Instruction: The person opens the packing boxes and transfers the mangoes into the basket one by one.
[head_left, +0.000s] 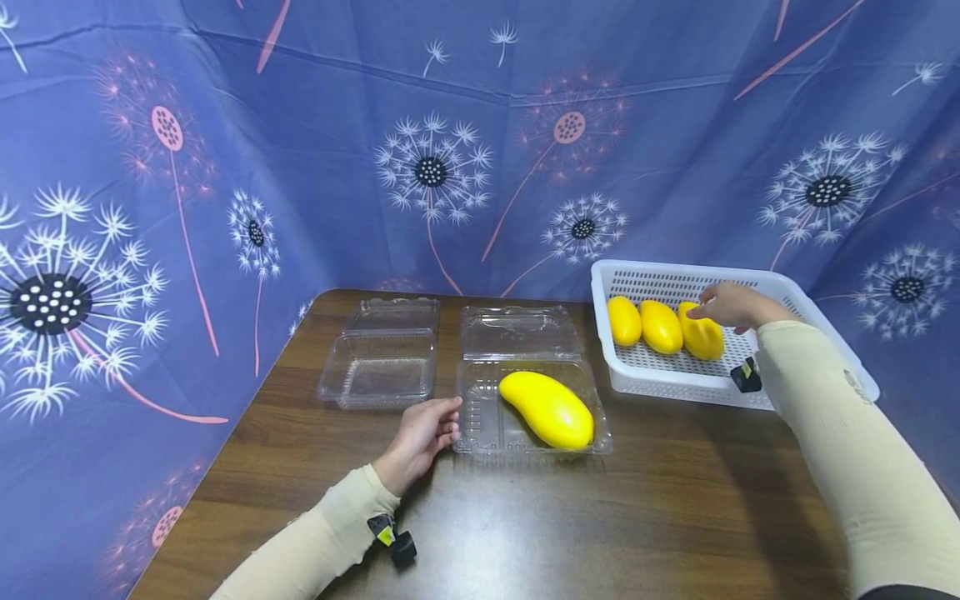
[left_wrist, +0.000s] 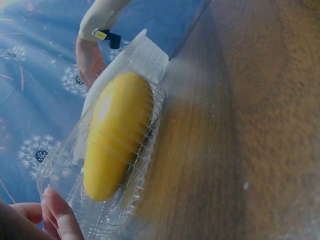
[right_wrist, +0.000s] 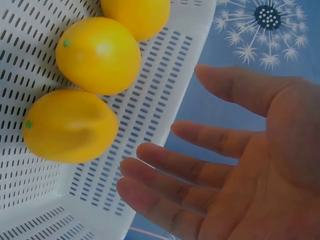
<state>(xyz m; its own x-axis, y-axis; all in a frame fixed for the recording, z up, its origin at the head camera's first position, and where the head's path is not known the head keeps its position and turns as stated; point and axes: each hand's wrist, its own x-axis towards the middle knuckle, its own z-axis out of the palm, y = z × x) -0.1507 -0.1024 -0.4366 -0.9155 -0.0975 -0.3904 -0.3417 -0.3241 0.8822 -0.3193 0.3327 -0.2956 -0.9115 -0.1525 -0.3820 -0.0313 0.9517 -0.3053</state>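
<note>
A yellow mango (head_left: 547, 410) lies in the base of a clear plastic clamshell container (head_left: 480, 433), whose lid is folded back. My left hand (head_left: 423, 437) pinches the left rim of that container between thumb and fingers; the fingertips also show in the left wrist view. On the right stands a white perforated basket (head_left: 618, 367) with three more mangoes: left (head_left: 624, 321), middle (head_left: 662, 327) and right (head_left: 701, 332). My right hand (head_left: 735, 306) hovers over the rightmost one. Its fingers are extended and hold nothing in the right wrist view, apart from the fruit.
Another open clear clamshell container (head_left: 386, 367), with nothing in it, sits on the wooden table (head_left: 480, 525) left of the first. A blue dandelion-print cloth (head_left: 322, 167) hangs behind the table and along its sides.
</note>
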